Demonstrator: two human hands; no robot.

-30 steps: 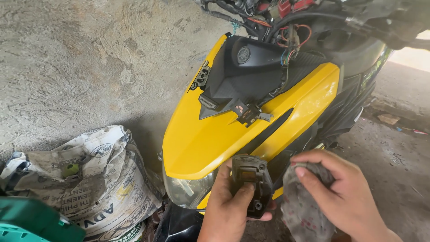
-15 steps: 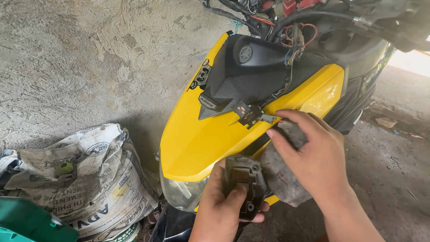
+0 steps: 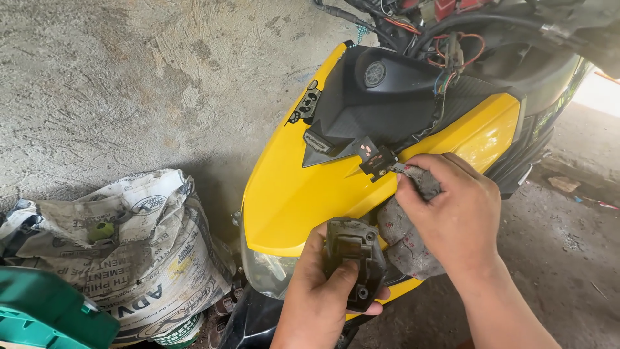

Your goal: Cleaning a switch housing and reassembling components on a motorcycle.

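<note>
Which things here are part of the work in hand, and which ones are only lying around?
In use: left hand holding dark plastic part; right hand pressing grey rag near small connector on yellow scooter panel.

Lying about: printed sack, green crate, concrete wall.

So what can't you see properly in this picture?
- Head view: the dark part in the left hand; its back is hidden by the palm.
- The grey rag: half covered by the right hand.
- The yellow scooter: handlebars cut off by the top edge.
- The green crate: cut off at the corner.
</note>
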